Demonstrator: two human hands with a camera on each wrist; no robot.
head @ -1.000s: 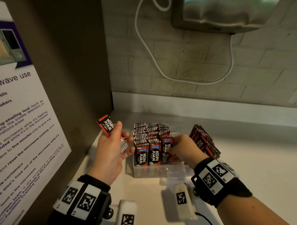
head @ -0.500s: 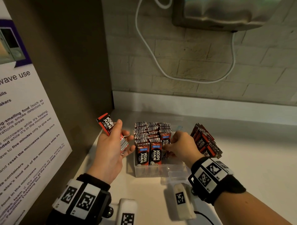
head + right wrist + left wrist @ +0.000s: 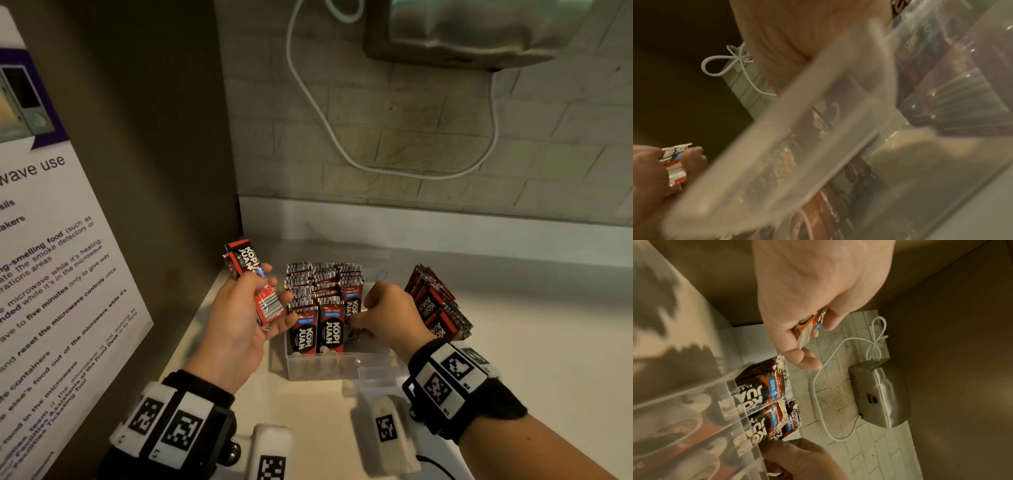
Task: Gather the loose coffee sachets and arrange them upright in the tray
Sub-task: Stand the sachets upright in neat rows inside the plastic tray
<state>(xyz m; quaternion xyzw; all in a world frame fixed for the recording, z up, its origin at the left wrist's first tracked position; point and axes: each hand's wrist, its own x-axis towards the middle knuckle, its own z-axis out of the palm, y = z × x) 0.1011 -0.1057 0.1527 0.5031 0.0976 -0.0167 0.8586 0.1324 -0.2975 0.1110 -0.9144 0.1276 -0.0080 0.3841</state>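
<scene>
Head view: left hand [image 3: 236,325] grips a small bundle of sachets [image 3: 255,284], fingers curled round it, bundle tilted with its top end pointing up and away from the wrist. Clear tray [image 3: 322,366] sits on the counter [image 3: 548,342] just to the right of that hand, packed with upright sachets [image 3: 325,294]. Right hand [image 3: 387,318] reaches into the tray's right part, fingers curled down among the packs; whether they pinch one, cannot tell. Leaning stack of sachets [image 3: 438,301] stands just beyond the right hand's knuckles, at the tray's right side.

Left wrist view: left hand [image 3: 813,293] holds the bundle [image 3: 809,327] between thumb and fingers. Below the fingertips, 2 front sachets [image 3: 764,395] stand against the tray wall [image 3: 694,410]. Right hand [image 3: 803,459] touches the nearer sachet's edge. Metal dispenser [image 3: 879,394] and white cable [image 3: 818,379] on the brick wall beyond.

Right wrist view: blurred. Tray rim [image 3: 797,129] crosses just under the right hand [image 3: 781,32]; fingers hidden. Left hand [image 3: 651,172] with its bundle [image 3: 674,162] shows off to the side.
</scene>
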